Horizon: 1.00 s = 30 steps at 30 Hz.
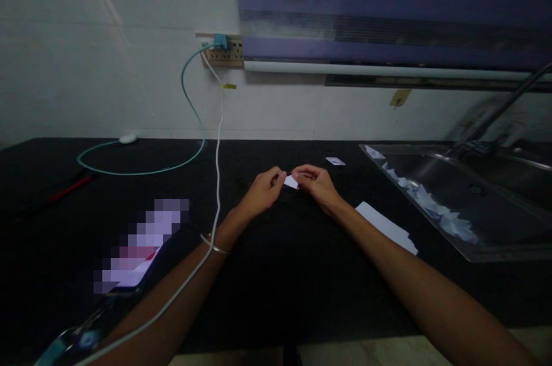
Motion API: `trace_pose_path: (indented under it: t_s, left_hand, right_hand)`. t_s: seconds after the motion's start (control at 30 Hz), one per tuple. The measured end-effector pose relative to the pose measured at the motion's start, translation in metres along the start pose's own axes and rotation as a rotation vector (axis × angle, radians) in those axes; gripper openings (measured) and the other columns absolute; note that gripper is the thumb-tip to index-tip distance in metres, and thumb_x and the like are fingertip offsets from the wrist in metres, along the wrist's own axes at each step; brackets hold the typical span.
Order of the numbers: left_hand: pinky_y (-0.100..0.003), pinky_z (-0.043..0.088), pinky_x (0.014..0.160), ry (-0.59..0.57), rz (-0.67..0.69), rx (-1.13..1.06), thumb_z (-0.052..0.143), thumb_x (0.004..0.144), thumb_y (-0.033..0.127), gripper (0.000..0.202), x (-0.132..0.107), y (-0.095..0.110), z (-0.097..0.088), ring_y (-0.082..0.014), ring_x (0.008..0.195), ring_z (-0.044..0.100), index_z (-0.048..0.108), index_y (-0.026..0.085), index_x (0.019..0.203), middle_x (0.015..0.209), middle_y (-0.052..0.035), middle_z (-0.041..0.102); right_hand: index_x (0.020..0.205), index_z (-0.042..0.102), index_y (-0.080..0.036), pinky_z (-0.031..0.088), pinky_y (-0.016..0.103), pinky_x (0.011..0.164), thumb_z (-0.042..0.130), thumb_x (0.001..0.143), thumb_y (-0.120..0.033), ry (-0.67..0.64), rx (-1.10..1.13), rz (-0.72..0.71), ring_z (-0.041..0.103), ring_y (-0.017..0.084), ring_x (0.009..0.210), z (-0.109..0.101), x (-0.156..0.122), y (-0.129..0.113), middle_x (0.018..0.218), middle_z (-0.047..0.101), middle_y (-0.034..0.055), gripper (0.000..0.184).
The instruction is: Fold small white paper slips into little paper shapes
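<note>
A small white piece of paper [291,182] is held between both hands just above the black counter [276,274]. My left hand [264,189] pinches its left end with fingers curled. My right hand [315,182] pinches its right end, fingers closed round it. A thin bangle sits on my left wrist.
White sheets of paper [386,227] lie right of my right arm. A small paper piece [335,161] lies farther back. A steel sink [466,205] with paper scraps is at the right. A phone [138,245] lies at the left. A white cable [219,170] and a green cable [190,101] run to a wall socket [224,50].
</note>
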<state>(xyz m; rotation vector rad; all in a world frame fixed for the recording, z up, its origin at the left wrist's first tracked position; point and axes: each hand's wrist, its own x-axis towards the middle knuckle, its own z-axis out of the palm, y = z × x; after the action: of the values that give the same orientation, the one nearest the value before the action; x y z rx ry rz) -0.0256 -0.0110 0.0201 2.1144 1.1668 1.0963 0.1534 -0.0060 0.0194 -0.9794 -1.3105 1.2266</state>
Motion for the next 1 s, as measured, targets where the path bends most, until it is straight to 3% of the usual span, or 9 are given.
trace_pose_path:
  t_s: [0.27, 0.5, 1.0]
  left_hand:
    - [-0.023, 0.037, 0.058, -0.074, -0.019, 0.018, 0.048, 0.094, 0.051, 0.035, -0.0047, 0.0049, 0.0008, -0.013, 0.067, 0.055, 0.062, 0.019, 0.099, 0.078, -0.0006, 0.063]
    - [-0.024, 0.033, 0.054, -0.038, -0.034, 0.085, 0.045, 0.095, 0.052, 0.038, -0.0047, 0.0058, -0.0003, -0.0122, 0.058, 0.053, 0.061, 0.019, 0.09, 0.067, 0.0019, 0.06]
    - [-0.025, 0.033, 0.056, -0.01, -0.034, 0.082, 0.043, 0.095, 0.051, 0.038, -0.0036, 0.0024, 0.0008, -0.0127, 0.06, 0.052, 0.06, 0.019, 0.084, 0.067, 0.0001, 0.059]
  right_hand:
    - [0.081, 0.069, -0.018, 0.046, 0.027, 0.057, 0.079, 0.066, -0.037, 0.031, -0.019, 0.043, 0.057, 0.013, 0.062, -0.0023, 0.0024, 0.0026, 0.076, 0.068, 0.0023, 0.025]
    - [0.078, 0.066, -0.02, 0.049, 0.027, 0.059, 0.074, 0.072, -0.041, -0.085, -0.094, -0.038, 0.057, 0.015, 0.072, -0.0001, -0.0004, -0.0007, 0.079, 0.061, 0.0009, 0.024]
    - [0.08, 0.068, -0.02, 0.046, 0.029, 0.069, 0.071, 0.077, -0.046, -0.236, -0.107, -0.017, 0.055, 0.015, 0.077, -0.0006, 0.0006, 0.0014, 0.084, 0.064, 0.0023, 0.026]
